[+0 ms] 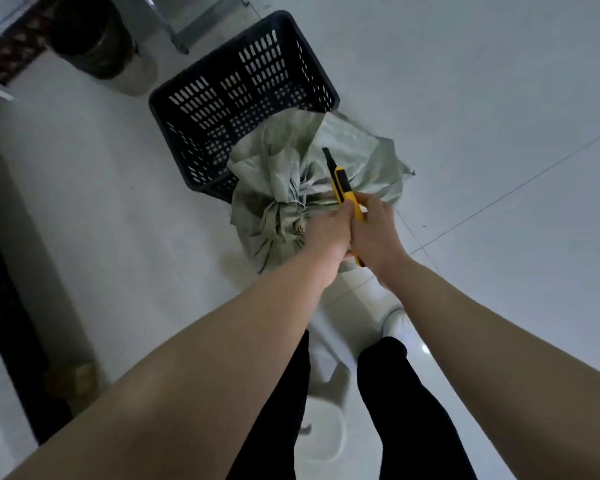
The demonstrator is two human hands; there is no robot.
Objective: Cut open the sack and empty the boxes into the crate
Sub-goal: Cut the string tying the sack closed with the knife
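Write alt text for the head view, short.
Seen from above, a person's right hand holds a yellow utility knife, blade out, at the tied neck of a grey-green woven sack while the left hand grips beside it. An empty black slotted crate stands just behind on the pale floor.

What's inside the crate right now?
Crate looks empty: only its slotted floor and walls show. Its near corner is hidden behind the tied sack, so that part cannot be checked.

Boxes unseen inside tied sack (pixel 284 202)
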